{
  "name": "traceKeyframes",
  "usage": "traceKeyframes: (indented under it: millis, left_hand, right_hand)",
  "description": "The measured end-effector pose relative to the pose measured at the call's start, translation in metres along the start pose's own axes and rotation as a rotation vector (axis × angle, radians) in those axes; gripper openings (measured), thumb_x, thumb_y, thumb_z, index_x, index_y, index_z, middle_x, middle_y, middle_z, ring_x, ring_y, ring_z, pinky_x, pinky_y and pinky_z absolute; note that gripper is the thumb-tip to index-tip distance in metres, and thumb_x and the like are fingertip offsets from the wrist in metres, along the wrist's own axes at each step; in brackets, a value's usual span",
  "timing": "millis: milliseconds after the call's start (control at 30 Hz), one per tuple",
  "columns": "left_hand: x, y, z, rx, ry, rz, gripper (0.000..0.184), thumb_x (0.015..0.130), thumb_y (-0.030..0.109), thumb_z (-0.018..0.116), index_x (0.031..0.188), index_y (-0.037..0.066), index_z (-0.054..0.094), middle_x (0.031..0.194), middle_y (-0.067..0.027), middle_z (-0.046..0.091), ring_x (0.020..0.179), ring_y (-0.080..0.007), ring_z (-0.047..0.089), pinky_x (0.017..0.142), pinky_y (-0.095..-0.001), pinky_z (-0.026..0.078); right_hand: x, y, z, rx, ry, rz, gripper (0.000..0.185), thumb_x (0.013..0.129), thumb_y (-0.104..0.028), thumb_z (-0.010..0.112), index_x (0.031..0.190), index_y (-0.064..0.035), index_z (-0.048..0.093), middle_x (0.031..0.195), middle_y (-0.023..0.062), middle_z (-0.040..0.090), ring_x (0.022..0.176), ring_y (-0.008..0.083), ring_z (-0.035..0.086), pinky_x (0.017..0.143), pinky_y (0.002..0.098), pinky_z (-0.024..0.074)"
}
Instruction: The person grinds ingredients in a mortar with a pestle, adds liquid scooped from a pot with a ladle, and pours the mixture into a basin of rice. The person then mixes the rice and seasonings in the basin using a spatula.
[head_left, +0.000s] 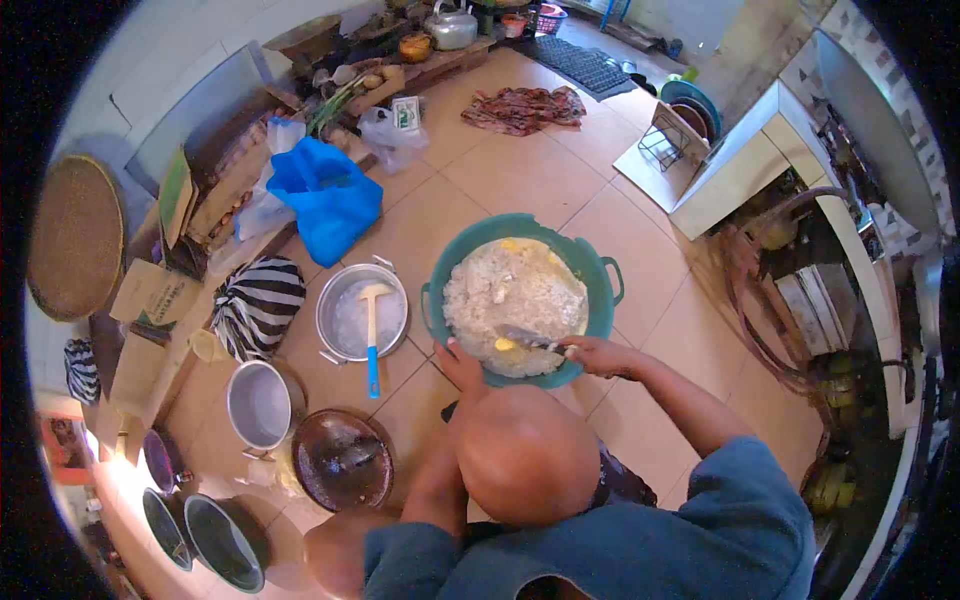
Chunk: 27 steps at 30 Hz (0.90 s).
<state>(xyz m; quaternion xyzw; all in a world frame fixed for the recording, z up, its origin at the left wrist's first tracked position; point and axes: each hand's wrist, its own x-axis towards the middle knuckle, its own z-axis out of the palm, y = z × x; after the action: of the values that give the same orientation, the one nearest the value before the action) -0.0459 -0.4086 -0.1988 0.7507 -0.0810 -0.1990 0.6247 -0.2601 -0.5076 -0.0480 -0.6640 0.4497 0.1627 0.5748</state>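
A green two-handled basin (614, 283) stands on the floor before me, heaped with a moist white, grainy mass (500, 290). Yellow patches show at its far edge, and a small yellow lump (506, 344) lies near the front. My right hand (598, 356) is closed round the handle of a metal spoon (522, 336), whose bowl rests in the mass beside that lump. At the basin's near left side, my left hand (461, 368) grips the rim; part of its fingers is hidden. Both my knees are bent close to the basin.
Left of the basin, a metal pot (322, 312) has a blue-handled scraper (373, 340) across it. Another pot (262, 405) and a dark round dish (343, 458) stand nearer. A blue bag (322, 200) lies behind. A crumpled cloth (524, 108) lies far ahead; a white cabinet (740, 165) stands right.
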Motion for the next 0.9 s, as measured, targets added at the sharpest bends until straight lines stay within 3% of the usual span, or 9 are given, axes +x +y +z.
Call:
traceKeyframes:
  millis: [67,133,200,333,467,533,667,733,900]
  left_hand:
    - [-0.004,-0.003,0.0,-0.002,-0.008,0.005,0.051,0.092,0.03,0.042,0.13,-0.002,0.034,0.123,-0.0251,0.044,0.111,-0.035,0.045,0.095,-0.0418,0.033]
    - [0.0,-0.009,0.003,0.069,0.048,0.093,0.041,0.092,0.022,0.042,0.125,-0.002,0.039,0.112,-0.022,0.053,0.1,-0.0325,0.052,0.088,-0.0381,0.04]
    - [0.005,-0.012,0.0,0.069,0.008,0.091,0.04,0.092,0.021,0.042,0.125,-0.002,0.039,0.112,-0.0214,0.052,0.101,-0.0313,0.052,0.088,-0.038,0.039]
    - [0.002,0.0,-0.001,-0.033,-0.025,0.168,0.038,0.093,0.02,0.04,0.124,-0.003,0.04,0.111,-0.0199,0.053,0.101,-0.0288,0.051,0.088,-0.0373,0.039]
    - [0.0,0.005,-0.003,-0.033,-0.033,0.114,0.038,0.094,0.022,0.038,0.123,-0.003,0.041,0.111,-0.0192,0.052,0.1,-0.0278,0.051,0.088,-0.0364,0.039]
    - [0.003,-0.007,0.003,-0.098,0.012,0.107,0.038,0.094,0.023,0.038,0.123,-0.002,0.041,0.11,-0.0191,0.052,0.1,-0.0278,0.051,0.087,-0.036,0.039]
    - [0.003,-0.01,0.0,-0.043,0.011,0.111,0.038,0.093,0.022,0.039,0.122,-0.003,0.042,0.11,-0.0206,0.052,0.1,-0.0314,0.051,0.088,-0.0375,0.039]
    - [0.002,-0.013,0.004,0.011,0.058,0.067,0.037,0.092,0.02,0.04,0.121,-0.003,0.043,0.11,-0.0215,0.052,0.1,-0.0332,0.051,0.089,-0.0385,0.039]
    - [0.012,-0.04,0.007,-0.088,-0.013,0.099,0.037,0.089,0.013,0.044,0.122,-0.003,0.043,0.114,-0.0226,0.051,0.104,-0.0353,0.05,0.09,-0.0391,0.038]
  right_hand:
    - [-0.007,-0.01,-0.017,0.144,0.1,-0.023,0.04,0.092,-0.035,0.04,0.124,-0.0124,0.049,0.067,-0.0001,0.047,0.047,0.0078,0.034,0.039,0.0233,0.0306]
    - [0.015,-0.016,-0.035,0.161,0.226,-0.031,0.04,0.092,-0.034,0.038,0.123,-0.0113,0.049,0.072,0.0046,0.053,0.05,0.0121,0.043,0.043,0.0282,0.0371]
    - [0.08,0.002,-0.045,0.168,0.294,-0.145,0.04,0.092,-0.033,0.037,0.124,-0.0104,0.048,0.078,0.0087,0.057,0.055,0.0178,0.049,0.05,0.0336,0.0419]
    - [0.151,-0.006,0.014,-0.009,0.326,-0.262,0.04,0.093,-0.031,0.036,0.128,-0.0118,0.038,0.085,0.0161,0.06,0.071,0.0298,0.06,0.066,0.0406,0.047]
    - [0.112,0.009,0.057,-0.346,0.342,-0.377,0.042,0.09,-0.025,0.038,0.13,-0.0143,0.033,0.087,0.0265,0.06,0.079,0.0402,0.061,0.072,0.0477,0.0469]
    - [0.068,0.008,0.054,-0.402,0.217,-0.18,0.043,0.09,-0.026,0.039,0.131,-0.0172,0.033,0.086,0.0271,0.06,0.081,0.0421,0.059,0.071,0.0503,0.0459]
    - [0.004,-0.009,0.012,-0.737,0.108,-0.079,0.037,0.089,-0.025,0.042,0.125,-0.0163,0.042,0.09,0.0182,0.062,0.084,0.0355,0.06,0.071,0.0457,0.0465]
    - [-0.014,-0.033,-0.014,-0.842,0.146,-0.067,0.037,0.089,-0.027,0.042,0.123,-0.0145,0.044,0.089,0.0196,0.063,0.081,0.0365,0.061,0.069,0.0468,0.0475]
    - [0.041,-0.039,-0.003,-0.995,0.184,-0.05,0.037,0.082,-0.02,0.046,0.118,-0.0115,0.045,0.086,0.0182,0.064,0.08,0.0353,0.063,0.067,0.0468,0.0489]
